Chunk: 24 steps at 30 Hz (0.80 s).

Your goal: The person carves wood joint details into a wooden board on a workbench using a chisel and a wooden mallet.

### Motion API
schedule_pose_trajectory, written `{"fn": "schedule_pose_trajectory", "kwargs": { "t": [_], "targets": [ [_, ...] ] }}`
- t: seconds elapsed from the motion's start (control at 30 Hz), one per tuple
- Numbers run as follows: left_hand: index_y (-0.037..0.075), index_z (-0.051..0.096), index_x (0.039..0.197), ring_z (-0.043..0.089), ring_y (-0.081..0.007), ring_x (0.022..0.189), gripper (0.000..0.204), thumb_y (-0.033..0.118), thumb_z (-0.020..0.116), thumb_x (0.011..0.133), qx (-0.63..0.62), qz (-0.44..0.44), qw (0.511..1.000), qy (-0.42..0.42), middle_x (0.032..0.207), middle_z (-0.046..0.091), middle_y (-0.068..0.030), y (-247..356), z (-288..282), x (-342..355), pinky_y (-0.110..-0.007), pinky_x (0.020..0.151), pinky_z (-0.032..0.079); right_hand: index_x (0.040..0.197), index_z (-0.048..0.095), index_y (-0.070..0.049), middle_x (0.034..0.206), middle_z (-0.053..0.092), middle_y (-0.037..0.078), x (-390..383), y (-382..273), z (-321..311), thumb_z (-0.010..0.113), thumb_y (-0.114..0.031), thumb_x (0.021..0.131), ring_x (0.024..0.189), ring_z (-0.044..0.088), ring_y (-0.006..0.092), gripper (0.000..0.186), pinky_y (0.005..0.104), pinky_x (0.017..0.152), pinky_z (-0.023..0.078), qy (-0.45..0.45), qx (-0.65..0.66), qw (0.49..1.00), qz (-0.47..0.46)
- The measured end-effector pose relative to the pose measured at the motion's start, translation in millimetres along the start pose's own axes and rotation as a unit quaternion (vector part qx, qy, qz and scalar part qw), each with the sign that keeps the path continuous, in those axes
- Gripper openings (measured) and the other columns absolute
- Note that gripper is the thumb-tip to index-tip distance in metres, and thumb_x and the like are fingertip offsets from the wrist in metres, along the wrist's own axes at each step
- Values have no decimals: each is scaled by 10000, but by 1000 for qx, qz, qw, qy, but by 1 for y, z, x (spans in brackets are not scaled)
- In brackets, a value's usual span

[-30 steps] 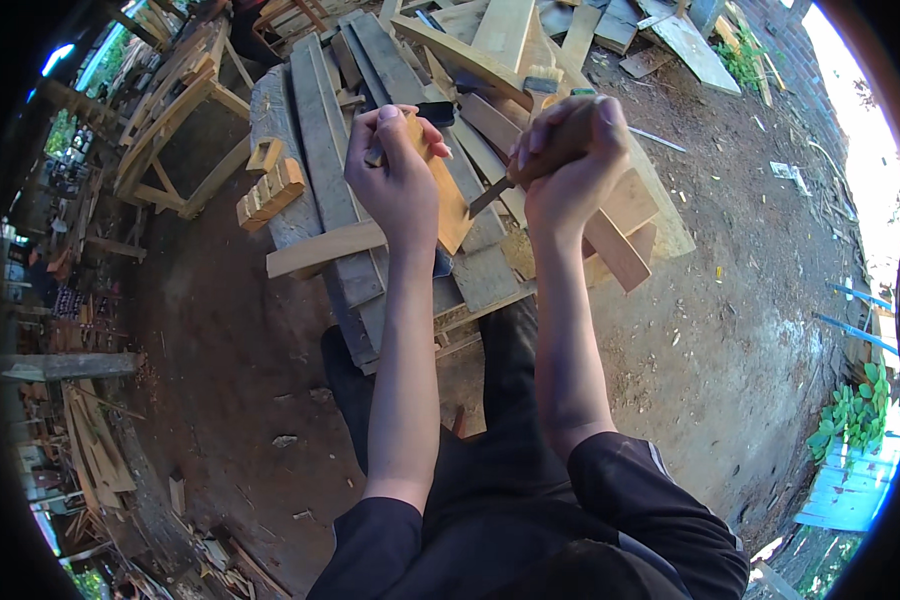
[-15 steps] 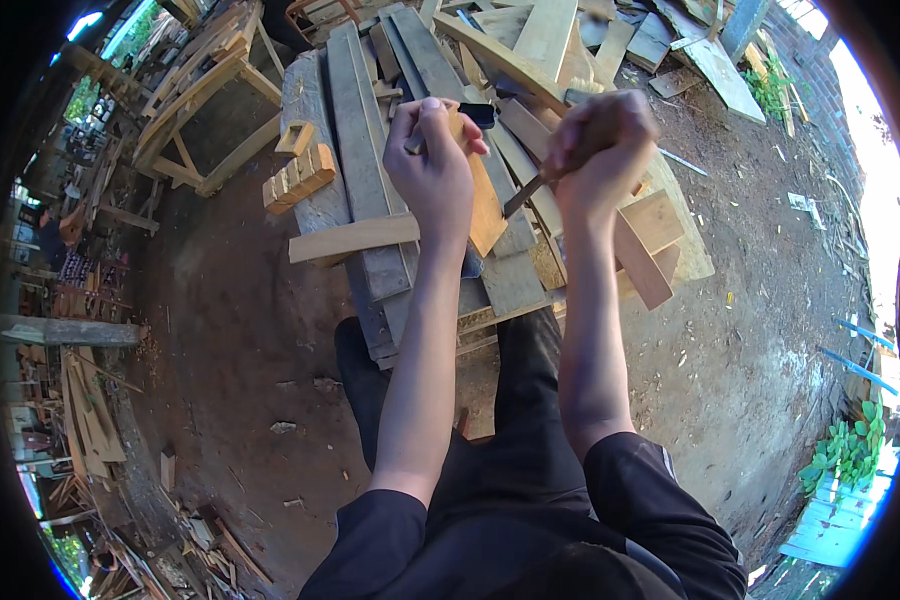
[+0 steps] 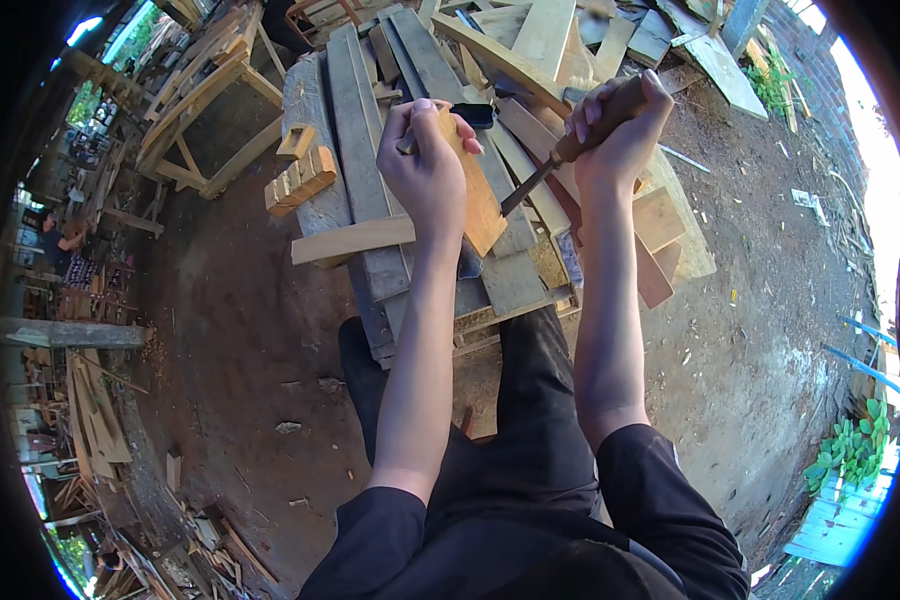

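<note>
A small wooden block (image 3: 470, 190) is gripped upright in the closed left hand (image 3: 425, 165) above the near edge of the plank stack (image 3: 370, 200). A chisel (image 3: 560, 155) is clenched in the right hand (image 3: 620, 125), its blade set against the block. Carving seems underway; a steady, controlled push is called for.

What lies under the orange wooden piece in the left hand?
Under the orange wooden piece, held by the left hand, lie grey planks stacked on bare dirt. The chisel in the right hand meets its edge. The block and hand hide the planks directly beneath.
</note>
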<state>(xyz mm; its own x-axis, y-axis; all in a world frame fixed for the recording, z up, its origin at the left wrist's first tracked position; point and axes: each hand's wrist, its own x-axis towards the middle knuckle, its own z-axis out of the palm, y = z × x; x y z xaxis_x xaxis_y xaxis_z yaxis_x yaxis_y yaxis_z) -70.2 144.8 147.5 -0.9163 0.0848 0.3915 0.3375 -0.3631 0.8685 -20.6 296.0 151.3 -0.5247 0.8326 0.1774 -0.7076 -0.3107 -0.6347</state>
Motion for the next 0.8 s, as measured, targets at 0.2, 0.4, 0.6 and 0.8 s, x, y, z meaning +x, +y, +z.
{"fn": "schedule_pose_trajectory", "kwargs": {
  "t": [0.2, 0.4, 0.6, 0.8],
  "targets": [
    [-25, 568, 909, 585, -189, 548, 269, 191, 468, 1034, 6, 7, 1000, -2, 682, 591, -110, 2, 0, -2, -323, 532, 508, 745, 498, -57, 563, 455, 67, 1, -22, 2, 454, -483, 964, 443, 429, 191, 481, 333, 439, 358, -7, -1, 999, -47],
    [-27, 570, 894, 585, -185, 548, 266, 179, 470, 1030, -12, -1, 1000, 6, 680, 588, -108, 3, 0, -4, -320, 534, 513, 720, 499, -43, 535, 448, 73, -5, -19, 18, 453, -474, 964, 410, 420, 177, 497, 313, 405, 353, -38, -25, 998, -47],
    [-23, 562, 892, 590, -143, 585, 242, 141, 469, 1044, -24, 1, 1000, -8, 687, 601, -86, 3, 3, -4, -296, 544, 507, 706, 500, -46, 523, 454, 72, -15, -25, 36, 394, -463, 992, 371, 409, 177, 516, 314, 356, 320, -53, -15, 998, -32],
    [-29, 568, 890, 585, -186, 568, 250, 155, 468, 1025, -16, 3, 1000, -3, 690, 592, -114, 6, 1, -6, -328, 544, 516, 687, 507, -70, 493, 431, 32, -23, -60, 48, 377, -494, 1001, 352, 401, 154, 544, 309, 346, 319, -74, 15, 995, -72]
  ]
}}
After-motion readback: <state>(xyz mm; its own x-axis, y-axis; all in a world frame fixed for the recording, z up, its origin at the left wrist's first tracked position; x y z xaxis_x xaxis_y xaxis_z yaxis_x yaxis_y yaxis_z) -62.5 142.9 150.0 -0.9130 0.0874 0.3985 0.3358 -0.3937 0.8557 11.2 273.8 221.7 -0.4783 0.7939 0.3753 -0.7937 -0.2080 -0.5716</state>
